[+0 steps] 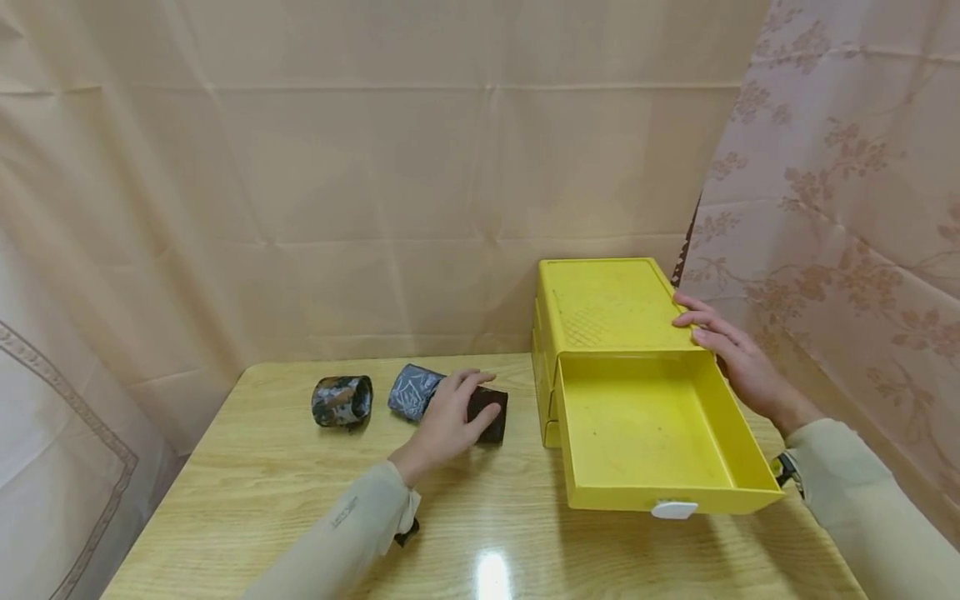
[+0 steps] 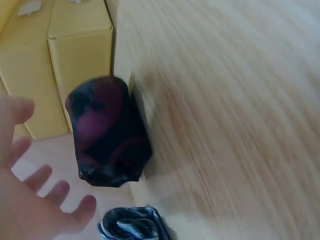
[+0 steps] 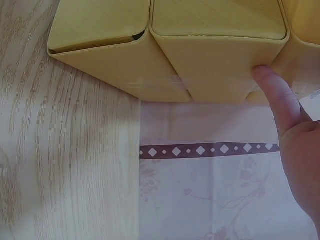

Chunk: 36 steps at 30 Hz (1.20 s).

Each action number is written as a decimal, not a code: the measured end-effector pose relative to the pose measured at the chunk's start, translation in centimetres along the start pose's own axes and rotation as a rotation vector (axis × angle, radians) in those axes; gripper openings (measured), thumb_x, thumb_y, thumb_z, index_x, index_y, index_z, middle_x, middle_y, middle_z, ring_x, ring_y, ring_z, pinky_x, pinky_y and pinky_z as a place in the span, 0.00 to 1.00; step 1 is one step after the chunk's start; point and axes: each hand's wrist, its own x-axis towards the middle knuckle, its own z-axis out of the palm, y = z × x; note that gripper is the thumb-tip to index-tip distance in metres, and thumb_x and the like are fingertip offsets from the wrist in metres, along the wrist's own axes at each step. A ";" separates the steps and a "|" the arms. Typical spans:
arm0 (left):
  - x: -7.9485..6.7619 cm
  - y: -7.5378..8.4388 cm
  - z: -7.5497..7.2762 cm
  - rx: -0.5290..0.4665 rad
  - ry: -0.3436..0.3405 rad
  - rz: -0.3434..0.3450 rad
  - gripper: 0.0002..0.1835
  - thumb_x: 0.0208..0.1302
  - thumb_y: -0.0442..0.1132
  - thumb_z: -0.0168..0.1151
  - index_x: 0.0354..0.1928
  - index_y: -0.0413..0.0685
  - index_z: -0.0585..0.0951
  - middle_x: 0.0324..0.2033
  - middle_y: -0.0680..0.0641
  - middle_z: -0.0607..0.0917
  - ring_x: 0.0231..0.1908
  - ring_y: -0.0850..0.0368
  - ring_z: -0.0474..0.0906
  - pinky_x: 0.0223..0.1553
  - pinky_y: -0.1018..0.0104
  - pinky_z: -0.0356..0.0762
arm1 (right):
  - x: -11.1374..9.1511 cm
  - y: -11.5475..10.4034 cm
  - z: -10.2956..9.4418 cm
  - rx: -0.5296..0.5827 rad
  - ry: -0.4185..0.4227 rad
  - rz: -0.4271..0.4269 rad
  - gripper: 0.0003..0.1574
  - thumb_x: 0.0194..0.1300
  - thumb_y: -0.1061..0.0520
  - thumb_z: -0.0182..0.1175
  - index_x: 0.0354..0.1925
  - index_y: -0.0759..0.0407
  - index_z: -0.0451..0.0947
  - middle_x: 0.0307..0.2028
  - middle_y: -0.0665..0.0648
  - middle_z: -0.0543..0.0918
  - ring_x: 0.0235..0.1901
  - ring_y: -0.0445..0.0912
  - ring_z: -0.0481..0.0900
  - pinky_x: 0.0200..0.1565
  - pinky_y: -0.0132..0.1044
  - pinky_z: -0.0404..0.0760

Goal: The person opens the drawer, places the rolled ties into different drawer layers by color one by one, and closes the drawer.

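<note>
My left hand point(image 1: 448, 414) hovers over a dark roll point(image 1: 493, 415), its fingers spread and loosely bent. In the left wrist view, the dark roll point(image 2: 107, 130) shows purple-red patches and stands apart from the fingers. Just left of it lies a blue-grey roll with white line patterns point(image 1: 412, 392), partly hidden by the hand. My right hand point(image 1: 738, 358) rests against the upper right edge of a yellow drawer cabinet point(image 1: 615, 304), thumb on its side in the right wrist view. The cabinet's top drawer point(image 1: 645, 433) is pulled out with nothing in it.
A camouflage-patterned roll point(image 1: 342, 401) lies farther left on the wooden table point(image 1: 300, 517). Beige cloth point(image 1: 375, 183) hangs behind the table, and a flowered curtain point(image 1: 847, 208) hangs on the right. A white handle point(image 1: 674, 509) sticks out from the drawer front.
</note>
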 end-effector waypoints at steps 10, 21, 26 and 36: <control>0.9 -2.1 0.3 -0.186 -0.161 -0.255 0.39 0.64 0.57 0.58 0.73 0.59 0.55 0.70 0.44 0.54 0.67 0.43 0.55 0.60 0.42 0.63 | 0.1 0.0 0.2 0.012 -0.011 -0.009 0.21 0.78 0.57 0.36 0.57 0.69 0.65 0.74 0.55 0.46 0.70 0.44 0.47 0.54 0.25 0.70; 1.5 -2.3 0.9 -0.280 -0.247 -0.370 0.39 0.63 0.58 0.60 0.71 0.55 0.60 0.69 0.44 0.59 0.67 0.44 0.57 0.60 0.43 0.62 | 0.2 0.1 0.0 0.023 -0.013 -0.027 0.20 0.78 0.58 0.35 0.57 0.69 0.65 0.74 0.56 0.46 0.70 0.43 0.46 0.55 0.24 0.68; 1.7 -2.0 1.2 -0.215 -0.251 -0.337 0.36 0.63 0.53 0.62 0.69 0.49 0.63 0.64 0.41 0.65 0.62 0.44 0.63 0.56 0.45 0.67 | 0.1 0.2 -0.1 0.012 -0.017 -0.056 0.20 0.78 0.60 0.34 0.57 0.70 0.65 0.74 0.57 0.46 0.70 0.43 0.45 0.56 0.23 0.66; 2.0 -2.2 0.9 -0.274 -0.263 -0.419 0.44 0.57 0.53 0.68 0.70 0.44 0.58 0.65 0.39 0.63 0.63 0.42 0.62 0.58 0.45 0.66 | 0.2 0.2 0.0 0.023 -0.018 -0.024 0.21 0.78 0.57 0.35 0.58 0.70 0.65 0.74 0.56 0.45 0.70 0.44 0.45 0.55 0.24 0.68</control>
